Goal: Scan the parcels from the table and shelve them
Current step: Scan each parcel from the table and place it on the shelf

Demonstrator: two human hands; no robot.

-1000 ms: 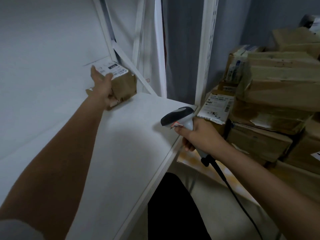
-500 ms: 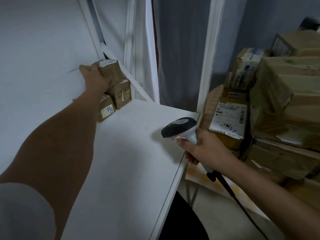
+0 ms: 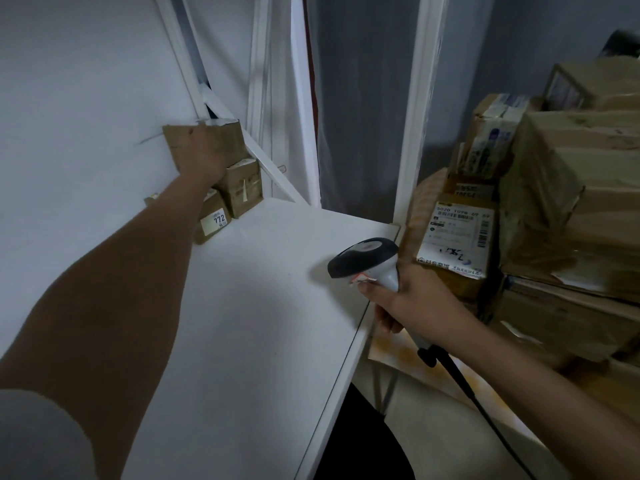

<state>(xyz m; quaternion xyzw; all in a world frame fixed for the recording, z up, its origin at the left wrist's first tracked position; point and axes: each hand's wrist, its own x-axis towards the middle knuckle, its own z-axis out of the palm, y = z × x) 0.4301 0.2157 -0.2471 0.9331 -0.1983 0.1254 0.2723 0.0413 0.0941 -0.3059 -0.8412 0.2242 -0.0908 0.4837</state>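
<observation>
My left hand [image 3: 202,154] grips a small brown cardboard parcel [image 3: 230,142] at the far back left corner of the white shelf [image 3: 263,306]. The parcel rests on top of two other small brown boxes: one taped box [image 3: 244,190] and one with a white "772" sticker [image 3: 213,221]. My right hand [image 3: 412,303] holds a grey and black barcode scanner [image 3: 367,259] by its handle at the shelf's front right edge. The scanner's black cable [image 3: 485,410] trails down to the right.
A tall pile of brown cardboard parcels [image 3: 571,209] stands at the right, one with a white shipping label [image 3: 457,237]. White shelf uprights [image 3: 415,109] and a diagonal brace [image 3: 273,168] frame the shelf. A white wall [image 3: 76,116] runs along the left.
My left hand has carried the parcel further into the back corner and set it on top of the two boxes there. My right hand keeps the scanner in roughly the same place.
</observation>
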